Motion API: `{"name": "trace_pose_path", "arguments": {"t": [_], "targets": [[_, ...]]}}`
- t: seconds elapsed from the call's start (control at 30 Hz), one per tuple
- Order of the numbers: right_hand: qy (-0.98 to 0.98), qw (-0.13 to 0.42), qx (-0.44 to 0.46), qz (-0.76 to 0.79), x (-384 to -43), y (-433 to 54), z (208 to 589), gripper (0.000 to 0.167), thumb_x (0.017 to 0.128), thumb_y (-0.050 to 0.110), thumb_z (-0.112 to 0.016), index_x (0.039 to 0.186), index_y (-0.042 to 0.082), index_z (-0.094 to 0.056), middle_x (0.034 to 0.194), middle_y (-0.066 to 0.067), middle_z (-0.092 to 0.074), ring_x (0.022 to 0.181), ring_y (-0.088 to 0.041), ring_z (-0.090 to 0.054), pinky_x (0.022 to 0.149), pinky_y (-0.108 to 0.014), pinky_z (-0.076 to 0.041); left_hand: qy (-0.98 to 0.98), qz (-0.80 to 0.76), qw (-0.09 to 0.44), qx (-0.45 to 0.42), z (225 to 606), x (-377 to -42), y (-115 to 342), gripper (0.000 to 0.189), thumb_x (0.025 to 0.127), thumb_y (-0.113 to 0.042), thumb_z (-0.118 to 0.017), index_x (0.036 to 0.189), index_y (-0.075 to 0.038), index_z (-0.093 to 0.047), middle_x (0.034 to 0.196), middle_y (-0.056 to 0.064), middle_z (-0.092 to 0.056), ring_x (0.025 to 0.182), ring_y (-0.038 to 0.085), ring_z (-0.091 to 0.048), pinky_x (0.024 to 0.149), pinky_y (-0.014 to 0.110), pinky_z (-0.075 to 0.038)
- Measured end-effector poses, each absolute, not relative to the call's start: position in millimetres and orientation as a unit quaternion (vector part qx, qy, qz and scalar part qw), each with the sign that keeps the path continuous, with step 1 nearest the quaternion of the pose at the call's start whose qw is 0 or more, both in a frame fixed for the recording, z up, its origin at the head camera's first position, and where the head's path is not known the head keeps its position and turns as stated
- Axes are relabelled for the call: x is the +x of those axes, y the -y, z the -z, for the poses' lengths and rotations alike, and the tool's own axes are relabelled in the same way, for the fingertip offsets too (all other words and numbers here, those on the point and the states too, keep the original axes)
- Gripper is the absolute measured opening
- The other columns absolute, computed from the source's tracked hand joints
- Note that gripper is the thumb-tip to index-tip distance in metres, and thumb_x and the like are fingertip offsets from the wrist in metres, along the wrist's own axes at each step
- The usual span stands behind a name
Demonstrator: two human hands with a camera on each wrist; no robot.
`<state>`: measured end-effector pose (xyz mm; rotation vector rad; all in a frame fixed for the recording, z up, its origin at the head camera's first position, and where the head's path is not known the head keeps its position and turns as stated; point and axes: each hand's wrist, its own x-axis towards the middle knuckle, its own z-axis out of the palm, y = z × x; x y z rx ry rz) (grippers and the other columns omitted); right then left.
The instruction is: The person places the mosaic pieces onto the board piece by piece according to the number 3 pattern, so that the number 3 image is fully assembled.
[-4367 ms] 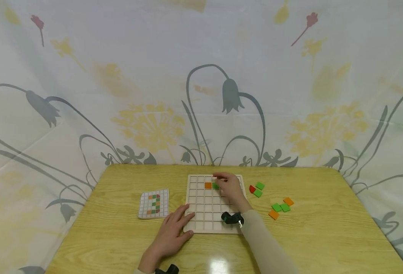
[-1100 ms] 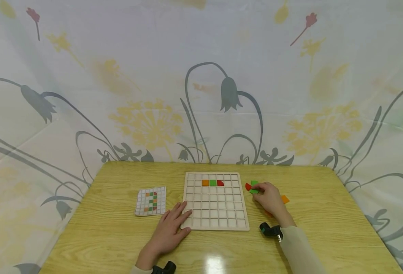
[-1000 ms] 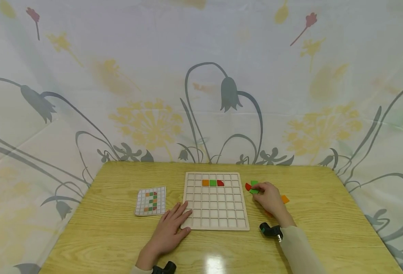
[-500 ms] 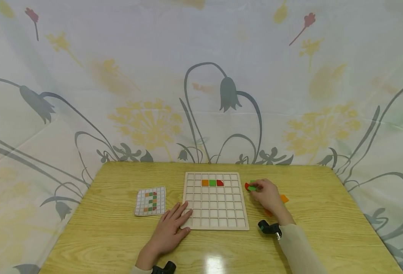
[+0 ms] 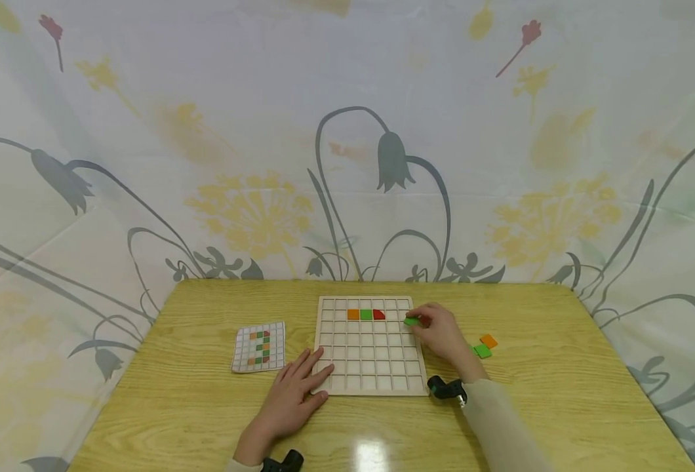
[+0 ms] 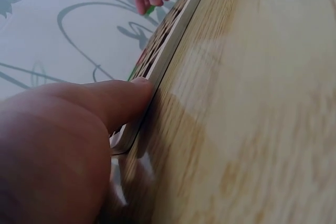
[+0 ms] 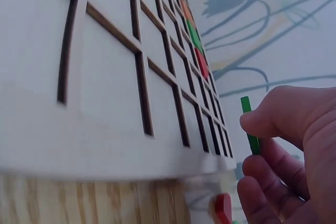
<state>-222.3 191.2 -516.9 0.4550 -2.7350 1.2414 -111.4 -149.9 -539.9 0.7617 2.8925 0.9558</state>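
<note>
A wooden grid board (image 5: 359, 367) lies on the table. In one of its upper rows sit an orange square tile (image 5: 353, 314), a green square tile (image 5: 366, 314) and a red rounded tile (image 5: 379, 314), side by side. My right hand (image 5: 442, 335) pinches another green tile (image 5: 411, 321) over the board's right edge. The right wrist view shows this green tile (image 7: 245, 103) on edge between thumb and fingers. My left hand (image 5: 291, 398) rests with extended fingers on the board's lower left edge; its thumb (image 6: 123, 98) touches the side in the left wrist view.
Left of the board lies a paper card (image 5: 240, 354) printed with a coloured grid pattern. Loose tiles lie at the right, among them an orange tile (image 5: 488, 341) and a green tile (image 5: 483, 352). A red tile (image 7: 224, 208) shows beside the board in the right wrist view.
The red rounded tile has joined the row. My right hand went to the loose tiles, picked up a green one and moved left to the board's edge. My left hand stays put.
</note>
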Motion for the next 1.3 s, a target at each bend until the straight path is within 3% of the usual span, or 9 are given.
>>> {"name": "trace_pose_path", "arguments": {"t": [0.5,0.97,1.3], "targets": [[0.885,0.031,0.189,-0.425,-233.5,-160.4,518.6,0.02,0.086,0.002,-0.071,0.104,0.008,-0.077,0.106,-0.004,-0.064,0.092,-0.021,-0.06,0.078,-0.039,-0.052,-0.921,-0.303,0.0,0.243,538.1,-111.5,150.6,0.045,0.101,-0.034,-0.058,0.143,-0.019,-0.058,0.162,0.006,-0.03,0.148,0.035,-0.021,0.109,0.068,-0.019],[0.877,-0.016,0.198,-0.439,-238.6,-147.4,526.2,0.024,0.085,-0.002,-0.066,0.1,0.012,-0.077,0.103,0.0,-0.061,0.085,-0.018,-0.053,0.073,-0.034,-0.047,-0.919,-0.312,0.011,0.243,536.2,-111.4,150.2,0.045,0.101,-0.035,-0.057,0.143,-0.018,-0.057,0.161,0.006,-0.03,0.149,0.036,-0.019,0.109,0.068,-0.018],[0.873,-0.022,0.202,-0.443,-234.7,-148.0,529.6,0.019,0.088,0.001,-0.069,0.1,0.014,-0.077,0.104,0.003,-0.062,0.088,-0.018,-0.053,0.077,-0.035,-0.045,-0.919,-0.311,0.012,0.241,535.4,-111.2,149.4,0.046,0.101,-0.036,-0.057,0.144,-0.02,-0.057,0.162,0.005,-0.029,0.149,0.035,-0.018,0.109,0.069,-0.018]]}}
